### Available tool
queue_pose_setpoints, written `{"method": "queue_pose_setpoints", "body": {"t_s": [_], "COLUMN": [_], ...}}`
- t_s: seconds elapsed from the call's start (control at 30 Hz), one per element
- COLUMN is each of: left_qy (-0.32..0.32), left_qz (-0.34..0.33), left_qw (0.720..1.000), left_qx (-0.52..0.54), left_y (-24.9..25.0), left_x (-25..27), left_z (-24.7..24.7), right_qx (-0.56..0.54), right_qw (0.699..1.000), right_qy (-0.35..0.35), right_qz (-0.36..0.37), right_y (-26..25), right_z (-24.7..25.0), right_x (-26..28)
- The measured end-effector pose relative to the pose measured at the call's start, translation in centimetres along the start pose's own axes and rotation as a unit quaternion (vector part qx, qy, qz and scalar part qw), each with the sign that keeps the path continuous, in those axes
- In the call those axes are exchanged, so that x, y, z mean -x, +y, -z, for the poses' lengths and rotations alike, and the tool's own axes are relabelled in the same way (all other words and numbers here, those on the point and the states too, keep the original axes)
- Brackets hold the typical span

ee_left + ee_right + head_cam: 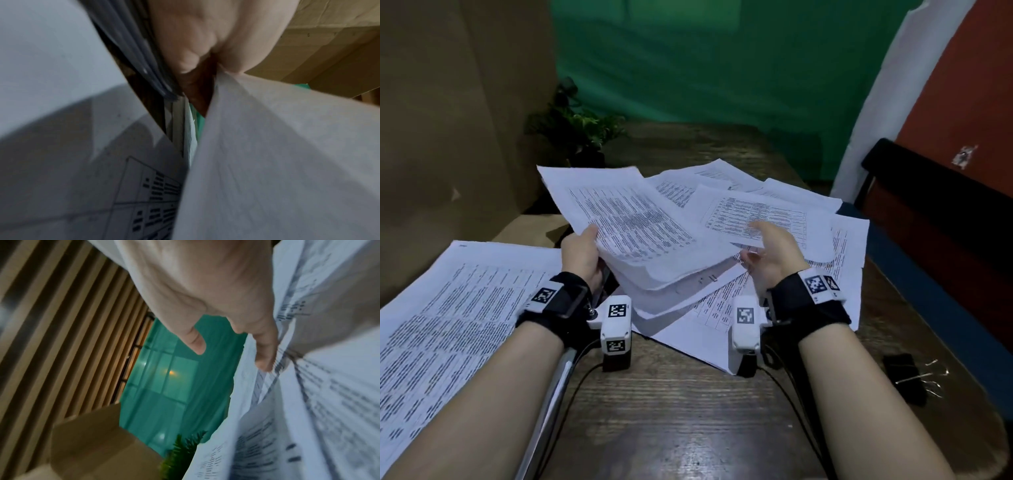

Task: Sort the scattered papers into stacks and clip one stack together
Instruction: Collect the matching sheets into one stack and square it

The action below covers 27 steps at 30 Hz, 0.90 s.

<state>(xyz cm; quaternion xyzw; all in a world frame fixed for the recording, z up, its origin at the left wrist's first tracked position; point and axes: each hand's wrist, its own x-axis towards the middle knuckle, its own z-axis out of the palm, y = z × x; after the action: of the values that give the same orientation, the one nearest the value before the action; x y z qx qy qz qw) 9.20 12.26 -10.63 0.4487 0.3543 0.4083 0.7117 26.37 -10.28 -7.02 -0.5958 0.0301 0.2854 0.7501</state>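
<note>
Paper seems floppy, best held at edges: left hand (580, 253) grips the bundle (640, 222), right hand (774, 253) touches a sheet (756, 212), grip unclear.

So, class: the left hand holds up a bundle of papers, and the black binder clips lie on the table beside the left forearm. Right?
Wrong side. The left hand does hold up the bundle of papers, but the black binder clips lie on the table beside the right forearm; the head view shows it.

Overlapping heap of printed papers (774, 212); binder clip (904, 377) apart
</note>
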Motion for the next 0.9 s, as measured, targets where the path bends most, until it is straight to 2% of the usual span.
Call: {"method": "queue_pose_setpoints", "body": {"t_s": [0.1, 0.2, 0.27, 0.33, 0.4, 0.43, 0.5, 0.57, 0.63, 0.7, 0.73, 0.77, 0.83, 0.9], "left_qy": [-0.002, -0.019, -0.031, -0.055, -0.088, -0.108, -0.136, -0.151, -0.163, -0.173, -0.168, -0.162, -0.145, -0.143], "left_qz": [-0.015, -0.023, -0.025, -0.020, 0.002, 0.014, 0.032, 0.030, 0.029, 0.022, 0.016, 0.013, 0.008, 0.012], "left_qw": [1.000, 0.998, 0.997, 0.996, 0.992, 0.989, 0.979, 0.974, 0.971, 0.970, 0.973, 0.976, 0.981, 0.981], "left_qx": [-0.026, -0.054, -0.068, -0.073, -0.086, -0.102, -0.145, -0.169, -0.174, -0.167, -0.155, -0.146, -0.131, -0.130], "left_y": [0.5, 0.4, 0.5, 0.4, 0.2, 0.2, 0.2, 0.1, 0.0, 0.0, 0.1, 0.2, 0.2, 0.2], "left_x": [0.6, 0.9, 1.3, 1.4, 1.6, 1.7, 1.8, 1.8, 1.9, 2.0, 1.8, 1.8, 1.7, 1.7], "left_z": [-0.2, -0.3, -0.3, -0.2, -0.4, -0.6, -1.0, -1.2, -1.0, -0.9, -0.9, -0.9, -1.0, -0.9], "right_qx": [-0.056, -0.063, -0.029, -0.004, -0.055, -0.111, -0.243, -0.325, -0.358, -0.362, -0.356, -0.324, -0.177, 0.033], "right_qw": [0.998, 0.996, 0.997, 0.987, 0.968, 0.959, 0.930, 0.898, 0.874, 0.864, 0.864, 0.877, 0.935, 0.969], "right_qy": [-0.033, -0.056, -0.044, -0.026, -0.044, -0.068, -0.145, -0.217, -0.279, -0.317, -0.332, -0.341, -0.300, -0.230], "right_qz": [-0.011, -0.009, 0.057, 0.160, 0.240, 0.252, 0.233, 0.205, 0.175, 0.151, 0.127, 0.095, 0.060, 0.081], "right_y": [0.2, 0.0, -1.1, -2.4, -3.3, -3.5, -4.0, -4.4, -4.3, -3.9, -3.8, -3.6, -2.9, -2.4], "right_z": [0.5, 1.0, 1.4, 1.7, 1.7, 1.9, 2.4, 3.2, 3.9, 4.2, 4.3, 4.5, 4.1, 3.1], "right_x": [-1.0, -0.6, -0.2, 0.3, 1.0, 1.2, 1.5, 1.5, 1.2, 1.5, 1.6, 1.5, 1.5, 1.9]}}
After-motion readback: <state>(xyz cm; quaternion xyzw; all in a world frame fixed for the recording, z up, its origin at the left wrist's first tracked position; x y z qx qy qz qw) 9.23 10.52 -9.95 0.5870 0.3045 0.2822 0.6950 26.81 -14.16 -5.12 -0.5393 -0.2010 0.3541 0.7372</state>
